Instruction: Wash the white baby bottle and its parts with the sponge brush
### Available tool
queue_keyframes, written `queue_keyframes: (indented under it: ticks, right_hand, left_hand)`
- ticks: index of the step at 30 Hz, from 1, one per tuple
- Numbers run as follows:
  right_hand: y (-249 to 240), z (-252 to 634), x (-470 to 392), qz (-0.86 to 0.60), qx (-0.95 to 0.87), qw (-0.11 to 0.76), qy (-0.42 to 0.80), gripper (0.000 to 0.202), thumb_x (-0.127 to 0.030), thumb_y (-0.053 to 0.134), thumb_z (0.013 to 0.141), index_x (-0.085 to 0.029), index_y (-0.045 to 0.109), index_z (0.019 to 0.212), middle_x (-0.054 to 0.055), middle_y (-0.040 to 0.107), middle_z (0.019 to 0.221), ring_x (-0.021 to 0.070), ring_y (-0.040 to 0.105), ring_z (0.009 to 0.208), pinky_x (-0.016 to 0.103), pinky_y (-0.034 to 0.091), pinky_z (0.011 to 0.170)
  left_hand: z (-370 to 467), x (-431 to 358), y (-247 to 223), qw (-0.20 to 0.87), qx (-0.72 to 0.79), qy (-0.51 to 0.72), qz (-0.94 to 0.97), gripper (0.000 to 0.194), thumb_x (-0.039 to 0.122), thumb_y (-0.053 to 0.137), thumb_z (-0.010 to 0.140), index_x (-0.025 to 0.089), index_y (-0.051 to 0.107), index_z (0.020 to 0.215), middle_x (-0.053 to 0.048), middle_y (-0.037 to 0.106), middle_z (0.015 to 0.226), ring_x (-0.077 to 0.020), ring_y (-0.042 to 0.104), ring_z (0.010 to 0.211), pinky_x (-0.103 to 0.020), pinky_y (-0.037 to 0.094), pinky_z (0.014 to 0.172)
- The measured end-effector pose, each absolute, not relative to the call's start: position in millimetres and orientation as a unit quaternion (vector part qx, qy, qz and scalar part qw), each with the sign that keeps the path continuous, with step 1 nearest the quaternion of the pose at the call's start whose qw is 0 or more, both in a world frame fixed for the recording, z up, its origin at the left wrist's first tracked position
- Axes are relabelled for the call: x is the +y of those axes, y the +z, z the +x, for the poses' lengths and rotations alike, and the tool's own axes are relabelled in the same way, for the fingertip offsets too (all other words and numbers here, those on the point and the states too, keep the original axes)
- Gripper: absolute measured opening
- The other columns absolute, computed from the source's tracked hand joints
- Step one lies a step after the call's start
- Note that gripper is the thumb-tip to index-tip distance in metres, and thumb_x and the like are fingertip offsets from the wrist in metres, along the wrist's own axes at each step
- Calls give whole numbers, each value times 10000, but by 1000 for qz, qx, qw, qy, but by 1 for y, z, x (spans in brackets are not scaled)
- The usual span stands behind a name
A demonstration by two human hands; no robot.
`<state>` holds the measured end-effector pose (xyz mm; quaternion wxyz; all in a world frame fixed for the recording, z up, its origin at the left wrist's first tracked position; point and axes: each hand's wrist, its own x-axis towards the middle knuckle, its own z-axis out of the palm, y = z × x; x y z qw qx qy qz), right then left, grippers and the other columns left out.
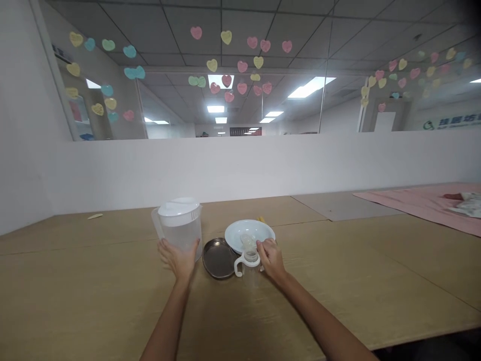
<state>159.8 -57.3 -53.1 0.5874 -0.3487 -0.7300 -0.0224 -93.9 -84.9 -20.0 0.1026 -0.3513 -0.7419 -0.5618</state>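
A lidded translucent white pitcher (pixel 181 228) is at the left, with its handle on the far left side. My left hand (pixel 179 258) is wrapped round its lower part, thumb on the right side. Close to my right hand (pixel 272 258) is a clear baby bottle (pixel 251 271) with a white two-handled collar and an uncapped mouth. The fingers of that hand are closed at the bottle's right handle, which they partly hide. Behind the bottle's mouth, a clear, crinkled-looking piece (pixel 248 241) appears over a white bowl (pixel 250 228); its kind is unclear.
Between pitcher and bottle lies a dark metal pan (pixel 218 258), touching or nearly touching the bowl. Something yellow (pixel 261 219) pokes out behind the bowl. A thin pale strip (pixel 95 216) lies far left. At right a pink cloth (pixel 417 198) bears a patterned white thing (pixel 468 204).
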Motion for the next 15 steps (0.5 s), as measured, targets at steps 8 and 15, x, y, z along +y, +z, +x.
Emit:
queue_keyframes:
  ticks: [8, 15]
  right_hand:
    - [-53, 159, -57, -325, -730, 599, -57, 436, -247, 351, 918, -204, 348, 484, -37, 364, 459, 107, 350, 485, 275, 317, 591]
    - [-56, 159, -56, -329, -726, 600, -67, 429, -242, 363, 915, -205, 353, 488, -31, 374, 469, 107, 362, 480, 267, 307, 552]
  left_hand:
    - [-91, -86, -20, 108, -721, -569, -379, 1116, 550, 676, 616, 90, 50, 1416, -292, 267, 1388, -464, 274, 1259, -626, 275, 974]
    - [-101, -82, -29, 194, -672, -569, -432, 990, 500, 621, 697, 53, 95, 1406, -268, 321, 1365, -406, 311, 1257, -562, 283, 1003]
